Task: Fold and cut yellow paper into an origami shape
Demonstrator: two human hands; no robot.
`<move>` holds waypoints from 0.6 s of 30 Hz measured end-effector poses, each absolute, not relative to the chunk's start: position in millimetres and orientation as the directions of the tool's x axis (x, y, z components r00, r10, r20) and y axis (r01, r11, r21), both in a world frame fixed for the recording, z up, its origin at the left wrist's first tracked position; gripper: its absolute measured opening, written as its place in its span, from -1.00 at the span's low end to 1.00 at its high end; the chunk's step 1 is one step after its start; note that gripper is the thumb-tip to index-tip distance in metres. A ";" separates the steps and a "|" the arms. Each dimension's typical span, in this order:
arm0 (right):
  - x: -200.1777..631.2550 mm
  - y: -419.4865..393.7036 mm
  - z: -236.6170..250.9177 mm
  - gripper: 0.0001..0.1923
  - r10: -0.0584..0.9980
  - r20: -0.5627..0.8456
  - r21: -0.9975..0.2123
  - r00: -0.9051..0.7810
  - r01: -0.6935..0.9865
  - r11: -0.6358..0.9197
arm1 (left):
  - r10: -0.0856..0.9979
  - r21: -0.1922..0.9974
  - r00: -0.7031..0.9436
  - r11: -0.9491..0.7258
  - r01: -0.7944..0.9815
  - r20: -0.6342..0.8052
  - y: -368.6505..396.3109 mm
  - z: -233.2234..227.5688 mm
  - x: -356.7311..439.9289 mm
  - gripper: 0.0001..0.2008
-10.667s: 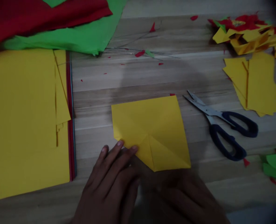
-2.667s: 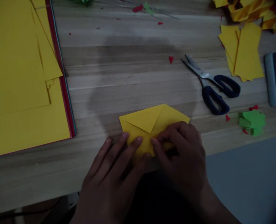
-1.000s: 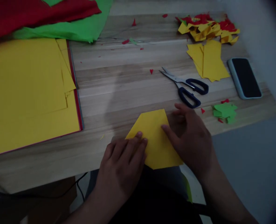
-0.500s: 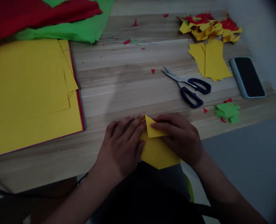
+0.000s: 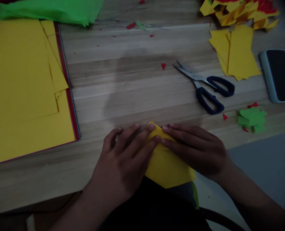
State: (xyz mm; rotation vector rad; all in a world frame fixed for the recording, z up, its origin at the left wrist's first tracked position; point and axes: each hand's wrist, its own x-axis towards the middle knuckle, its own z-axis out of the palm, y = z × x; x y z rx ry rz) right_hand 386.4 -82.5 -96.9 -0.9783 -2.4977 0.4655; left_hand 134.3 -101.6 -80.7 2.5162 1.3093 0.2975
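Observation:
A sheet of yellow paper (image 5: pixel 170 166) lies at the table's front edge, its near corner reaching past the edge over my lap. Its far corner is folded down to a point. My left hand (image 5: pixel 126 157) holds the left side, thumb and index finger pressed on the fold while the other fingers spread over the tabletop. From the right, my right hand (image 5: pixel 196 149) grips the folded part, its fingers close together along the slanted edge. Fingertips of both hands nearly meet near the top of the fold, and the paper under them is hidden.
Scissors (image 5: pixel 205 83) with dark blue handles lie slightly open beyond my right hand. Yellow cut pieces (image 5: pixel 242 54), a phone (image 5: pixel 282 75) and green scraps (image 5: pixel 252 118) are at the right. Folded yellow strips (image 5: pixel 241 14) sit behind. Large yellow sheets (image 5: pixel 24 80) and green paper (image 5: pixel 51 11) occupy the left.
The raised yellow flap has been laid down and pressed flat. My right hand's fingers have straightened over it. The view has moved closer and lower.

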 end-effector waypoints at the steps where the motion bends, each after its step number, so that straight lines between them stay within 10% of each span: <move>1: 387.1 -82.3 -97.0 -0.58 0.700 0.251 -0.441 -0.668 0.565 0.697 | 0.836 0.354 0.546 -0.529 0.771 0.059 -101.5 -80.7 134.5 -0.61; 18: 384.6 -74.0 -82.8 -0.65 0.662 0.148 -0.443 -0.735 0.549 0.708 | 0.856 0.365 0.514 -0.497 0.787 0.056 -98.3 -82.3 139.3 -0.55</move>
